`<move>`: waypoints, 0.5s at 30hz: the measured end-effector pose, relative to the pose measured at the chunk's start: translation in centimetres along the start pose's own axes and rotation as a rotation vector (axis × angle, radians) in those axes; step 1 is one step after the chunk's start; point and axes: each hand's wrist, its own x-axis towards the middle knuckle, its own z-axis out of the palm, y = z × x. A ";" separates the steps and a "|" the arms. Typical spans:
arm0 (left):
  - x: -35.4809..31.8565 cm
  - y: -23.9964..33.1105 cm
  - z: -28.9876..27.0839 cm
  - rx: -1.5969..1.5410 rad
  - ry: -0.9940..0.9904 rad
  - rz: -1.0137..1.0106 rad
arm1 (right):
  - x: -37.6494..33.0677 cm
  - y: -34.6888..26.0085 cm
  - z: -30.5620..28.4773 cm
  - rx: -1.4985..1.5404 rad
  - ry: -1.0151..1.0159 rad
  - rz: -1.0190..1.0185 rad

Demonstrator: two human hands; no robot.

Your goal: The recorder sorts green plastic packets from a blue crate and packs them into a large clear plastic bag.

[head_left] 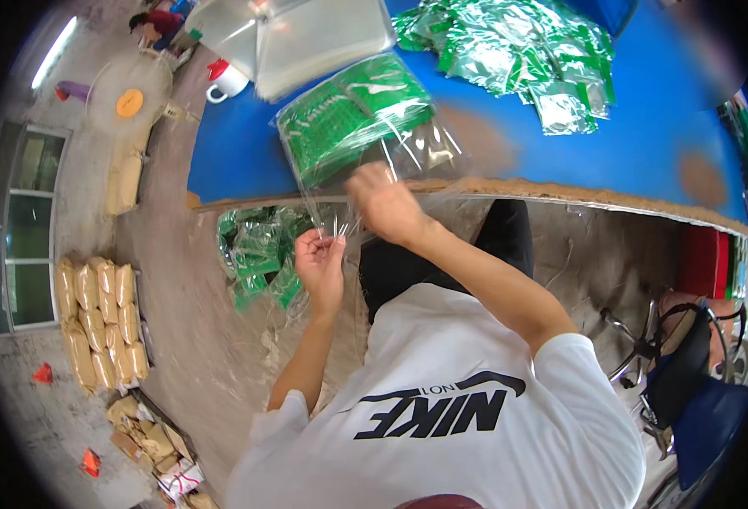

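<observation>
A clear plastic bag filled with green packets lies at the table's near edge, its loose open end hanging toward me. My left hand pinches the film of that end between thumb and fingers, just below the edge. Over the film beside it is my right hand; motion smears its fingers, so I cannot tell whether they grip. Behind the filled bag sits a stack of flat clear bags. A heap of green and silver packets spreads over the table's far right.
The blue table has a worn brown edge. A white mug with a red lid stands at its left. More green packets are below the table. A fan, stacked tan bags and a chair stand around.
</observation>
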 end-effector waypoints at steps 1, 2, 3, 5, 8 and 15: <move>-0.1 0.3 0.3 0.008 -0.007 0.000 | -0.3 0.2 -0.5 -0.037 0.054 0.094; -0.3 0.5 0.2 0.006 0.004 -0.008 | -0.3 0.5 -0.8 -0.076 0.108 0.189; -0.2 0.6 0.4 0.007 -0.011 -0.013 | 0.3 0.9 -1.3 -0.043 0.178 0.192; -0.1 0.1 0.0 -0.013 -0.025 0.010 | 2.6 1.2 -1.3 -0.032 0.207 0.141; -0.1 -0.5 -0.6 0.025 -0.002 -0.002 | 4.9 2.1 0.0 0.007 0.233 0.081; 0.2 -0.5 -0.5 0.010 0.007 -0.016 | 4.2 2.9 -0.9 0.026 0.283 0.178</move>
